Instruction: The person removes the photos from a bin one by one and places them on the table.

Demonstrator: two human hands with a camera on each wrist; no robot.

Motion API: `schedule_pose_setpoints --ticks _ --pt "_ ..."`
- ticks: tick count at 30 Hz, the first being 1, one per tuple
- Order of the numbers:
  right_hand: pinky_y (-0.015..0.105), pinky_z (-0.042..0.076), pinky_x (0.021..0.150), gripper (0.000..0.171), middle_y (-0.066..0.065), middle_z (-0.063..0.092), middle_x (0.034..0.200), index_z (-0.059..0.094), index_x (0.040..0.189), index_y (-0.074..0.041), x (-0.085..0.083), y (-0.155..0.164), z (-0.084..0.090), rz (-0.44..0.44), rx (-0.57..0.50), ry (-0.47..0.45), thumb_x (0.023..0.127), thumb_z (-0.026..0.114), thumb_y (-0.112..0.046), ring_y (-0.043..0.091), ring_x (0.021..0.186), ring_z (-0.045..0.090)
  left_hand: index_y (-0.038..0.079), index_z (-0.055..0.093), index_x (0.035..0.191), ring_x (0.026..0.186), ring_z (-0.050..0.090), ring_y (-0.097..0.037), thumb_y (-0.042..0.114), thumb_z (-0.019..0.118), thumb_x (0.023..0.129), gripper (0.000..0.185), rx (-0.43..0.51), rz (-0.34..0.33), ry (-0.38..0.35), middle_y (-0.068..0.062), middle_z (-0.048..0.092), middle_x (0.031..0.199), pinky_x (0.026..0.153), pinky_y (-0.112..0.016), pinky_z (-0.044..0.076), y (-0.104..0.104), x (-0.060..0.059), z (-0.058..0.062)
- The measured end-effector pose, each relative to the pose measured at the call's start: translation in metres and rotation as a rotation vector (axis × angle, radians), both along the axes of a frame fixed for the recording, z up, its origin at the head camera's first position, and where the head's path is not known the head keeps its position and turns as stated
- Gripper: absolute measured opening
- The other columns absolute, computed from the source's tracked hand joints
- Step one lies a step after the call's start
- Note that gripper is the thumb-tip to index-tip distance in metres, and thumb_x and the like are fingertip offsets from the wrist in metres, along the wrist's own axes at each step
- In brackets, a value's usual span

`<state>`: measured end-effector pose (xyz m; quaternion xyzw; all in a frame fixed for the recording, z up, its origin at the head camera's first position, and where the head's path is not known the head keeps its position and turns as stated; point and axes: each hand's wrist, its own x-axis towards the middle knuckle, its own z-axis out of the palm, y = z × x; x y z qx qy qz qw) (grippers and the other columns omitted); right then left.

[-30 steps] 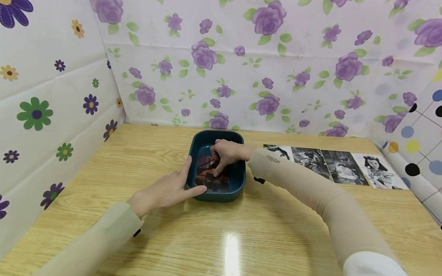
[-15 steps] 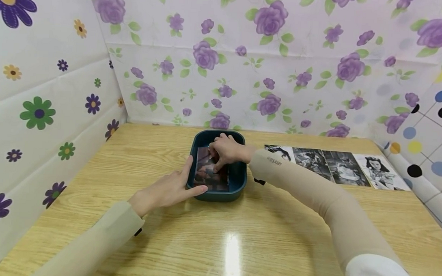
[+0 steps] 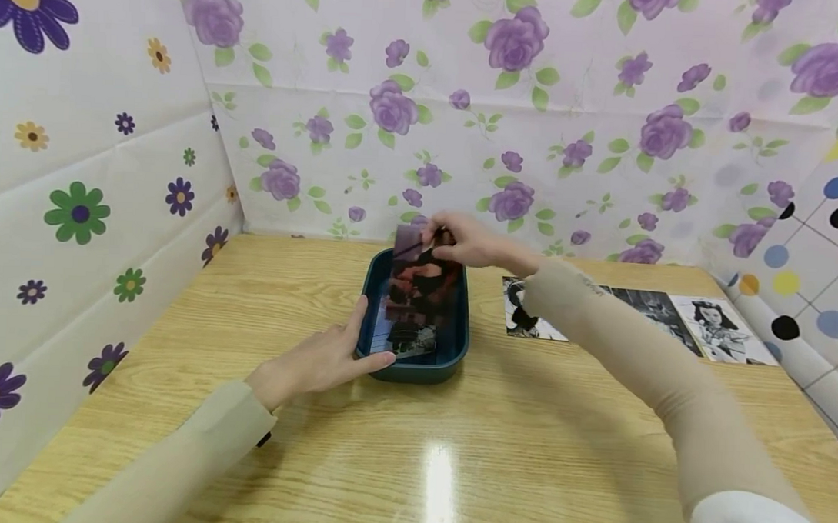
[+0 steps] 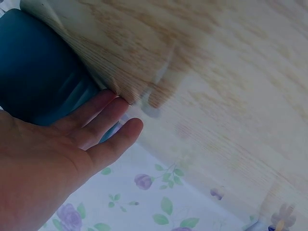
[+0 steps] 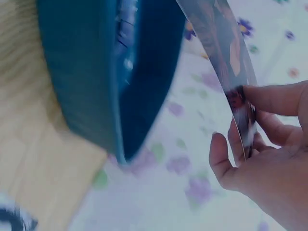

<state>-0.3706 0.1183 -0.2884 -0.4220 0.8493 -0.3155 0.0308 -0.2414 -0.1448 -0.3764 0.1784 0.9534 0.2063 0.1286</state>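
Note:
A dark teal rectangular bin [image 3: 460, 347] stands on the table. My right hand [image 3: 471, 242] pinches a dark reddish photo print [image 3: 421, 281] by its upper right edge, holding it tilted above the bin. In the right wrist view the thumb and fingers grip the print [image 5: 226, 62], which bows slightly beside the bin [image 5: 82, 72]. Below it, a black-and-white photo [image 3: 412, 340] lies inside the bin. My left hand [image 3: 318, 363] rests against the bin's near left corner, thumb along the front rim; its fingers look extended in the left wrist view [image 4: 82, 139].
A row of black-and-white photos lies flat at the right back, including a portrait of a woman [image 3: 718, 327] and a darker print [image 3: 656, 316]; my right forearm covers part of the row. Flower-patterned sheets [image 3: 313, 119] enclose the wooden table [image 3: 399, 445] behind and left.
My right hand has risen out of the bin, lifting the reddish photo print and uncovering a black-and-white photo beneath. The left hand stays at the bin's corner.

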Motion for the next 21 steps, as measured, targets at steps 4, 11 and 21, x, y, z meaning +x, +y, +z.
schedule_pose_setpoints --ticks 4,11,21 --pt "0.032 0.041 0.074 0.01 0.017 0.059 0.104 0.058 0.102 0.001 0.011 0.037 0.013 -0.031 -0.003 -0.018 0.093 0.055 0.005 0.022 0.078 0.048 0.02 -0.017 0.154 0.103 0.066 -0.031 0.082 0.039 0.082 0.11 -0.005 -0.003 0.019 -0.025 0.051 0.139 0.095 -0.047 0.048 0.001 0.0 0.0" --pt "0.026 0.046 0.066 0.01 0.014 0.063 0.104 0.057 0.104 0.0 0.037 0.108 -0.001 -0.028 0.091 -0.164 0.097 0.051 0.003 0.019 0.082 0.059 0.019 -0.016 0.154 0.113 0.062 -0.035 0.083 0.039 0.081 0.112 -0.008 0.005 0.026 -0.025 0.049 0.141 0.097 -0.049 0.047 0.001 0.0 0.0" --pt "0.028 0.041 0.059 0.01 0.016 0.059 0.099 0.056 0.103 0.001 0.073 0.162 -0.064 0.009 0.172 -0.322 0.098 0.048 0.003 0.011 0.063 0.047 0.021 -0.018 0.154 0.099 0.068 -0.025 0.084 0.039 0.081 0.112 0.003 0.007 0.022 -0.021 0.058 0.133 0.094 -0.045 0.049 0.0 -0.001 -0.002"
